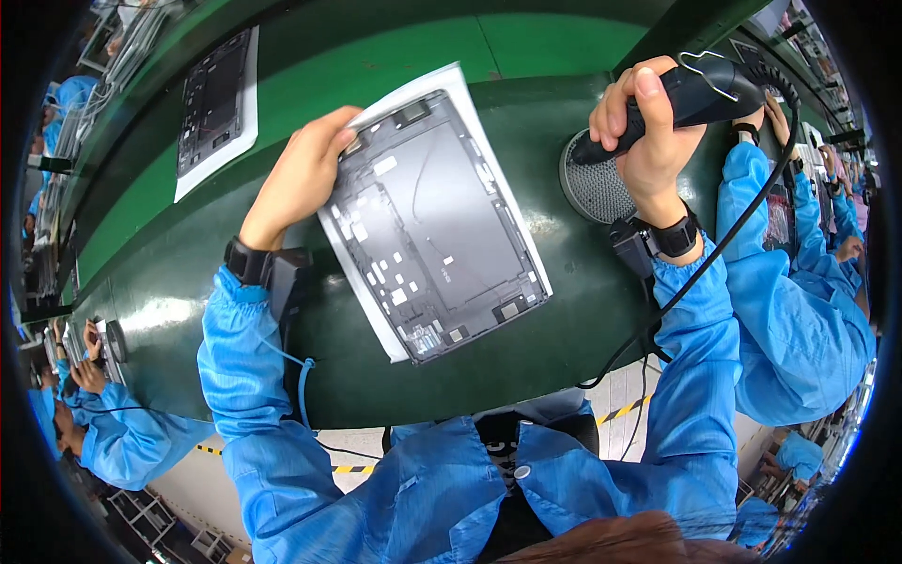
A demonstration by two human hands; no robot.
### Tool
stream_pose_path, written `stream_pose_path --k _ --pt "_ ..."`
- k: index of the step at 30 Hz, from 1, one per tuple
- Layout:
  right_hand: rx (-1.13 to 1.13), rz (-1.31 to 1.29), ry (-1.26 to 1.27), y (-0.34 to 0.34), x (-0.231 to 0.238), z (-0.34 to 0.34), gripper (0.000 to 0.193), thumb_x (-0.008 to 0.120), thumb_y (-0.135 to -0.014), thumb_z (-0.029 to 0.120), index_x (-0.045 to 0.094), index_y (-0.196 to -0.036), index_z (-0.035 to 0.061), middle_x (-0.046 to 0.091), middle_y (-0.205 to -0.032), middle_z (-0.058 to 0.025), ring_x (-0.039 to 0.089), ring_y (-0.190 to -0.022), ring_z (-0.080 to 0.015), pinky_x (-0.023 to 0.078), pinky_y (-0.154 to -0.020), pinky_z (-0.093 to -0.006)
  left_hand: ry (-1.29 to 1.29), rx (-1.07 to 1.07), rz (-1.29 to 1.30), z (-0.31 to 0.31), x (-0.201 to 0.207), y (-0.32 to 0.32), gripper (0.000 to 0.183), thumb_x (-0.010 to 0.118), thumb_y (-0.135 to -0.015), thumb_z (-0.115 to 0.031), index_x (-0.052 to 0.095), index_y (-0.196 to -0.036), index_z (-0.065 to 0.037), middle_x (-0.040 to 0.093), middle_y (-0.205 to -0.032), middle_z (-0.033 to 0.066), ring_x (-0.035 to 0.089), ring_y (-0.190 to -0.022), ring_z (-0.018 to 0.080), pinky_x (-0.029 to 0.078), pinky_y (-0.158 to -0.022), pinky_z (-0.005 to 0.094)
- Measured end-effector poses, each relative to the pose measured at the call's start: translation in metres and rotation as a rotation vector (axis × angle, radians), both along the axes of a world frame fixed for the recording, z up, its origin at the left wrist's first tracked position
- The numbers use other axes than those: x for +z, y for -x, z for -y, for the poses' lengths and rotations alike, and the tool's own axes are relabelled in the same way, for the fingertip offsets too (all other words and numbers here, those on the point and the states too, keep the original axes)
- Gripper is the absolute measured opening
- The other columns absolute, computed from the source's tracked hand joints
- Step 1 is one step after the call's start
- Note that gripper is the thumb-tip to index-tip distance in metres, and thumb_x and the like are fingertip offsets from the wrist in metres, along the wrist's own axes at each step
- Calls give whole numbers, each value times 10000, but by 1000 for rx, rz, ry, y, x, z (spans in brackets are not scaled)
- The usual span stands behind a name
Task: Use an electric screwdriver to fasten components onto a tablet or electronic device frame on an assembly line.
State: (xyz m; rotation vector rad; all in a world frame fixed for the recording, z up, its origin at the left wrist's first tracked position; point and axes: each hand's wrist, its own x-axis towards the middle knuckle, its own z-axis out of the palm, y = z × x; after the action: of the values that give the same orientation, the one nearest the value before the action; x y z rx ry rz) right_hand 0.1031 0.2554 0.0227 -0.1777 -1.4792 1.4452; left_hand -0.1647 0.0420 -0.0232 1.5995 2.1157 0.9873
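My left hand (303, 174) is closed on the upper left corner of a grey tablet housing (460, 226), thumb on top. A white sheet (458, 83) lies under the housing and sticks out along its edges. Small white pieces and thin dark wires show on the housing's inner face. My right hand (653, 132) is wrapped round a black corded handheld tool (705, 92) with a metal wire hook. The tool's narrow end points left, above a round grey perforated base (594, 180). I cannot make out the exact kind of tool.
Another tablet housing (214, 99) on white paper lies at the far left. The tool's black cable (719, 249) curls down past my right forearm to the near edge of the dark green table (376, 399). A co-worker's blue sleeve (789, 329) is close on the right.
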Motion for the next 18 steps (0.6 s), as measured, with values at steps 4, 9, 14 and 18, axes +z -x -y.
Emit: stream_pose_path --k 4,9,14,18 --pt "1 -23 -24 -2 -2 -3 193 638 -946 129 566 -820 2 536 -540 -69 482 -403 -132 453 -421 -294 1 32 0 -32 -2 -10 315 573 -968 -128 606 -1259 -9 636 -1169 206 591 -1072 370 461 -937 416" --pt "-13 -35 -33 -1 -2 -3 196 634 -944 132 569 -815 -1 532 -540 -70 482 -403 -136 454 -422 -297 -169 170 -333 -17 -5 -41 365 654 -920 -128 618 -1278 -69 536 -1362 149 471 -1260 344 392 -1058 412" --pt "7 -34 -41 -2 -6 -8 190 632 -949 131 568 -824 2 533 -541 -72 479 -403 -137 446 -420 -298 -20 6 -301 23 18 -97 685 863 -714 -283 600 -1319 -100 423 -1485 204 398 -1353 436 346 -1126 509" --pt "-33 -38 -50 0 -6 -7 177 636 -951 133 564 -850 8 528 -543 -80 472 -404 -145 439 -421 -304 196 -47 -281 31 17 -104 897 918 -608 -341 552 -1402 -137 304 -1580 223 244 -1475 445 279 -1180 535"
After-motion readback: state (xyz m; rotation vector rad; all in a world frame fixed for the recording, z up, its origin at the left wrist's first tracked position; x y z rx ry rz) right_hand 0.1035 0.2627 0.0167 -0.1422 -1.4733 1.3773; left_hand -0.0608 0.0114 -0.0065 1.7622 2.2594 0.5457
